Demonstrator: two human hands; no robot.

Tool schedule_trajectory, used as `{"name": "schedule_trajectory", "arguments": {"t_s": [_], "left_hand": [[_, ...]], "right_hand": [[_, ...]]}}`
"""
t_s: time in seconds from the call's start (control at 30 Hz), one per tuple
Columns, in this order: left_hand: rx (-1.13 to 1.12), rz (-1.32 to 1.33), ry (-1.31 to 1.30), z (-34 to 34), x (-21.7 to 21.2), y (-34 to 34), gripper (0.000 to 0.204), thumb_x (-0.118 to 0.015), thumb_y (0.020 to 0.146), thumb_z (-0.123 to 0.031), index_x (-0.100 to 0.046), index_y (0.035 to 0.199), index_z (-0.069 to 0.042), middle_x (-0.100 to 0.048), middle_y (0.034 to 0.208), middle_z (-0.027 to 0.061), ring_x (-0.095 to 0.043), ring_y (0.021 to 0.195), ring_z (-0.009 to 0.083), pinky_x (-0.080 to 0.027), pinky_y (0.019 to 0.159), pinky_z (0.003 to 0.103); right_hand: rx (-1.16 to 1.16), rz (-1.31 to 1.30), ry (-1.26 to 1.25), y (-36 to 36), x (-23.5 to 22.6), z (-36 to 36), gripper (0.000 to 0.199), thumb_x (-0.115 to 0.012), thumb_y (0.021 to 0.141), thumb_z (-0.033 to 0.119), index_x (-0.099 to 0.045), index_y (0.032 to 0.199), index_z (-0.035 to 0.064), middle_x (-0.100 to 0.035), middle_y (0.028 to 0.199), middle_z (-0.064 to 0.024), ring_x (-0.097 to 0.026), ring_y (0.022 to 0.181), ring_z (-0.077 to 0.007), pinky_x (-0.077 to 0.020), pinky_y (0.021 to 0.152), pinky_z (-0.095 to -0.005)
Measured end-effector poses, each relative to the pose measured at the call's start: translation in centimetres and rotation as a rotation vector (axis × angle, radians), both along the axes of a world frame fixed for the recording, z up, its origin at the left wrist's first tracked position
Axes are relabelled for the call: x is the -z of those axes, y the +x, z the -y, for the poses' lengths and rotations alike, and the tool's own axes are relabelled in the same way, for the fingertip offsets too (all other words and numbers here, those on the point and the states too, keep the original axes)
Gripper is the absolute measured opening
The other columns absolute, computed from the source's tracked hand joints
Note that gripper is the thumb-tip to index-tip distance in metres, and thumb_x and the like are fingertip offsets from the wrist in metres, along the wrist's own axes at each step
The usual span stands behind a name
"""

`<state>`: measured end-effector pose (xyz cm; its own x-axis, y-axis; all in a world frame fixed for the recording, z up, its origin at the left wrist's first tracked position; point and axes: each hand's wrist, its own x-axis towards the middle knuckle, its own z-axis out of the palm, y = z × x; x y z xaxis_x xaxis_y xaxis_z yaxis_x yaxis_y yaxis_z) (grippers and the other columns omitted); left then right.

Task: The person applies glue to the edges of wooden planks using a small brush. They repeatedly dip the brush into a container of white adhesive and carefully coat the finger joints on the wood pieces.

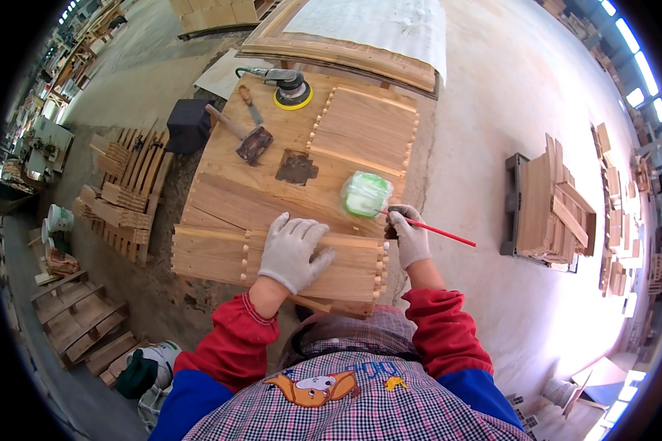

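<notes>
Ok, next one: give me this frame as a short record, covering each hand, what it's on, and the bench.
Left hand: gloved, palm down on a wooden panel with notched ends
Right hand: gloved, closed around a thin red stick
Stick's near end: at the green-and-white container; contact unclear
Bench tools: sander with yellow-edged pad, mallet, wooden-handled scraper or chisel
Also on bench: second notched panel, beyond the container
</notes>
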<state>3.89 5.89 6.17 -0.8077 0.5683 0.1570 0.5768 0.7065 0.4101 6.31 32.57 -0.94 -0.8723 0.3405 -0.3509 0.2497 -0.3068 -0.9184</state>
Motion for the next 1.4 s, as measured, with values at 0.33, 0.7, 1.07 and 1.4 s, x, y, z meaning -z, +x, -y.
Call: {"name": "schedule_trajectory", "arguments": {"t_s": [0.33, 0.7, 1.07, 1.4], "left_hand": [[0.013, -0.017, 0.005, 0.0, 0.1, -0.1, 0.041, -0.067, 0.087, -0.040, -0.067, 0.116, -0.011, -0.068, 0.118, 0.0095, -0.060, 0.117, 0.0270, -0.032, 0.113, 0.050], [0.007, -0.038, 0.011, 0.2, 0.3, 0.1, 0.041, -0.066, 0.088, -0.040, -0.067, 0.116, -0.010, -0.068, 0.117, 0.0099, -0.060, 0.115, 0.0279, -0.033, 0.113, 0.050], [0.024, -0.067, 0.026, 0.1, 0.5, 0.0, 0.040, -0.066, 0.088, -0.037, -0.066, 0.118, -0.010, -0.068, 0.117, 0.0098, -0.060, 0.115, 0.0281, -0.033, 0.112, 0.050], [0.037, -0.073, 0.015, -0.2, 0.3, -0.1, 0.039, -0.066, 0.088, -0.036, -0.066, 0.117, -0.010, -0.069, 0.116, 0.0094, -0.060, 0.114, 0.0286, -0.034, 0.111, 0.051]], "right_hand": [[0.314, 0.124, -0.674, 0.3, 6.0, -1.2, 0.021, -0.064, 0.101, 0.031, -0.063, 0.105, 0.0110, -0.060, 0.079, -0.0042, -0.054, 0.067, -0.0180, -0.0442, 0.055, -0.0323], [0.234, 0.005, -0.870, 1.7, 7.4, -1.0, 0.012, -0.065, 0.097, 0.013, -0.067, 0.108, 0.0082, -0.069, 0.094, -0.0102, -0.065, 0.081, -0.0235, -0.0558, 0.069, -0.0350], [0.293, -0.158, -0.712, 3.9, 5.7, -3.3, 0.016, -0.066, 0.099, 0.030, -0.066, 0.101, 0.0142, -0.065, 0.082, -0.0027, -0.060, 0.069, -0.0189, -0.0501, 0.061, -0.0301], [0.184, -0.037, -0.070, 11.6, -4.1, -0.2, 0.021, -0.057, 0.102, 0.023, -0.061, 0.109, 0.0035, -0.067, 0.087, -0.0101, -0.067, 0.068, -0.0211, -0.0569, 0.062, -0.0352]]}}
